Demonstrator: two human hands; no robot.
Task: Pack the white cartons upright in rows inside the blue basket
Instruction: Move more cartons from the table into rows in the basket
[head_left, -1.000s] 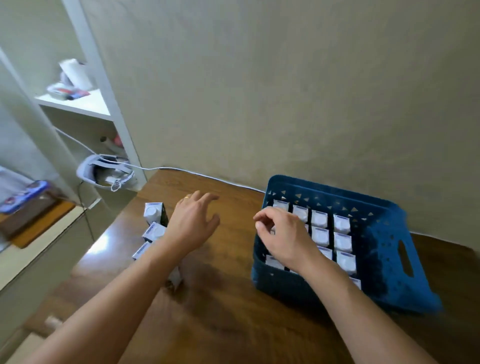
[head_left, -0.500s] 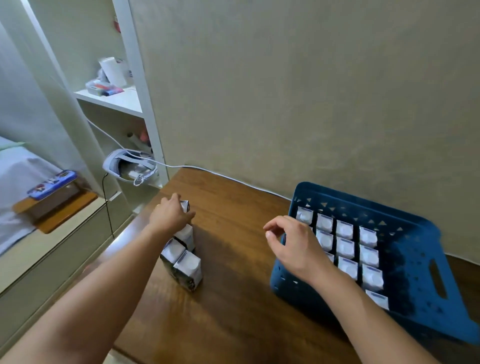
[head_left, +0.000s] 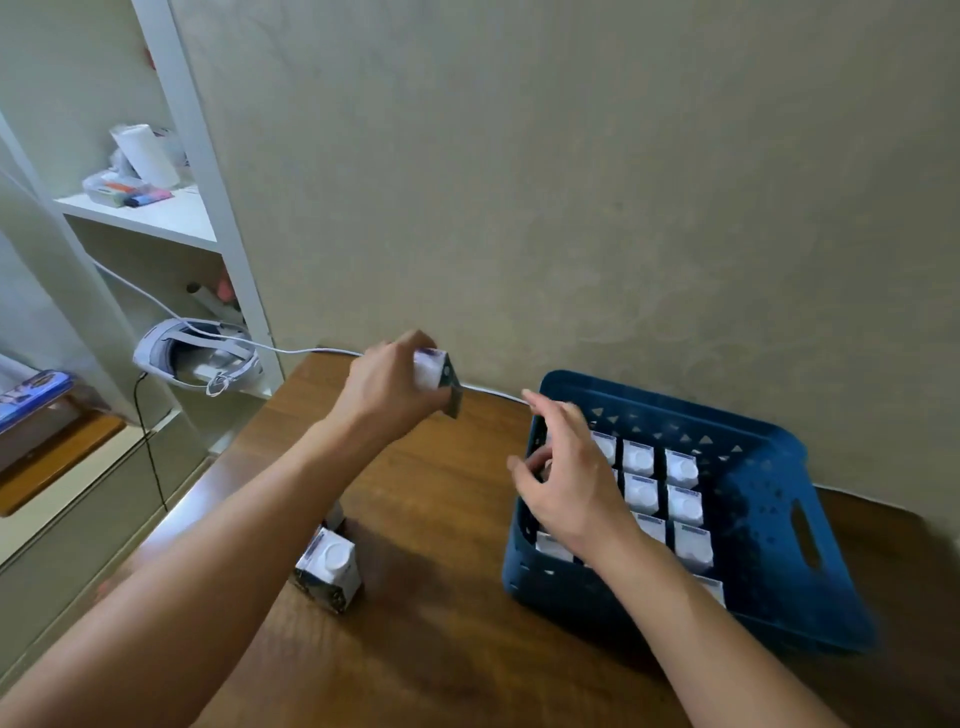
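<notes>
1. Above the counter, left of the blue basket, the left hand holds one white carton clear of the surface; its grip is closed around the carton's body.
2. The held carton appears tilted, its top end pointing right and far; its long axis is not yet vertical.
3. The basket lies to the right of and nearer than the held carton. The packed cartons stand upright in rows across its left and middle part.
4. The right hand hovers over the basket's left rows, fingers curled and partly spread. Its grip holds nothing that can be seen; whether it touches a packed carton cannot be told.
5. Judgement: the right hand is nearer the open slots, but the left hand has the carton, so the move calls for a carry rightward, righting the carton on the way.
6. Two loose cartons remain on the counter, near left, partly hidden by the left forearm.
</notes>
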